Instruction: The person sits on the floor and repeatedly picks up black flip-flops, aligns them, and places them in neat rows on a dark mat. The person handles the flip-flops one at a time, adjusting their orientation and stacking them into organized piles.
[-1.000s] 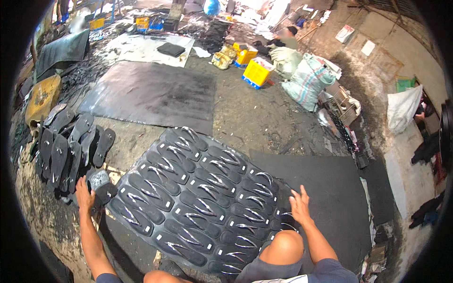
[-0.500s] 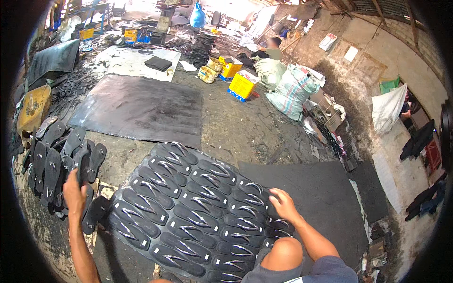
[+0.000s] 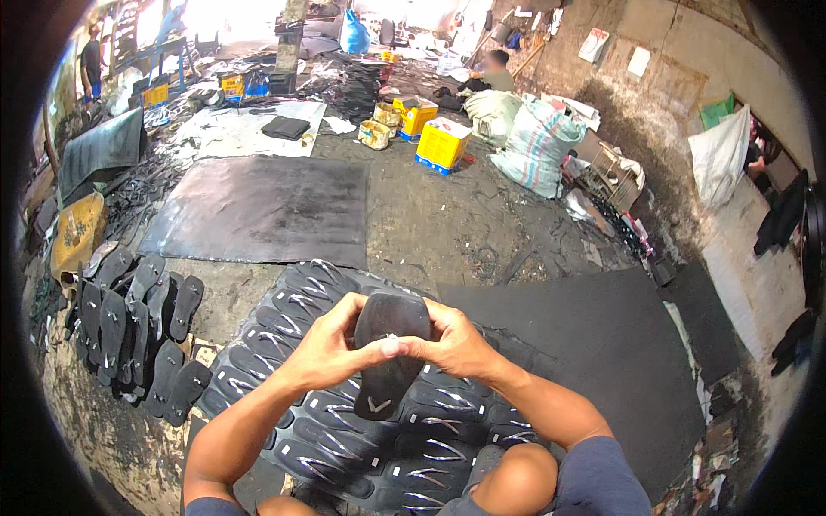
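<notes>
Sandal-making workshop: dirt floor (image 3: 447, 224), black rubber sheets (image 3: 267, 211), die-cut sole sheet (image 3: 344, 430), stacked soles (image 3: 129, 327), yellow tins (image 3: 441, 144), sacks (image 3: 538, 146).

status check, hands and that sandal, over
Left hand and right hand both gripping one black sandal sole. Held above sheet of cut soles. Nothing in the way.

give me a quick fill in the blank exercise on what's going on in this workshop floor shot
1. Both the left hand and the right hand grip one ____ sandal sole.
2. The loose pile of soles lies on the person's ____ side.
3. The square tin can beyond the rubber sheet is ____ in colour.

Missing words: black; left; yellow
</notes>
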The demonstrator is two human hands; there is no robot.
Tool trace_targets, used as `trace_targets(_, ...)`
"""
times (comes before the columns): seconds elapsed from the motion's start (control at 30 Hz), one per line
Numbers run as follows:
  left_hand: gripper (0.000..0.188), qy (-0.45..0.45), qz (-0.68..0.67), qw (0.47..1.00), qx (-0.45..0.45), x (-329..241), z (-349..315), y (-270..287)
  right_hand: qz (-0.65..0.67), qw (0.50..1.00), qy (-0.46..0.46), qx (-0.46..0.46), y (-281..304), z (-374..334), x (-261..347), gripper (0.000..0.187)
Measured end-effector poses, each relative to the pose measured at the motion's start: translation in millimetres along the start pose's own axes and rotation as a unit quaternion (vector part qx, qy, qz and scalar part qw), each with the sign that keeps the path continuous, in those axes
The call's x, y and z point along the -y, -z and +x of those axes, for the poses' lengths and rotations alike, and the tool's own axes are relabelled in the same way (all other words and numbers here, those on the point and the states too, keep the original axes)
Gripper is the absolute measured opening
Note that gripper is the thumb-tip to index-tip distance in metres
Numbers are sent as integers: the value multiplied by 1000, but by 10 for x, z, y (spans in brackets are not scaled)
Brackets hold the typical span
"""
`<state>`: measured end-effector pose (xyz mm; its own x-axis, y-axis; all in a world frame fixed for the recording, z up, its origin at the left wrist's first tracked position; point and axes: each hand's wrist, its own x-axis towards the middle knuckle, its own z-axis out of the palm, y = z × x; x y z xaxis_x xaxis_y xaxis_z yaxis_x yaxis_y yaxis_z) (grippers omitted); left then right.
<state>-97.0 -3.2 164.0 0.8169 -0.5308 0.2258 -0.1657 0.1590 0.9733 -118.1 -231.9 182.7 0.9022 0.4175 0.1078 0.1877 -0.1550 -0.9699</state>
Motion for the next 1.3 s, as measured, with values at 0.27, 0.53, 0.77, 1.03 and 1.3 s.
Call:
trace_targets(0.27, 45, 57, -64, 994, 69, -111, 392, -435, 81, 997, 6, -10, 461, -398, 36, 56)
trace_targets(0.53, 46, 46, 5, 993, 108, -54, 893, -1016, 147, 986, 28, -73, 1001, -773, -145, 47)
trace_targets(0.77, 55, 79, 54, 984, 152, 60, 1323, -1623, 138, 977, 51, -156, 1502, -1190, -390, 36)
trace_targets(1.03, 53, 256, 18, 950, 175, 788, 1448, -2333, 183, 911, 78, -362, 2535, -1586, -967, 26)
trace_targets(1.3, 43, 183, -47, 982, 25, 1012, 1808, -3201, 134, 893, 113, -415, 2041, -1841, -1483, 36)
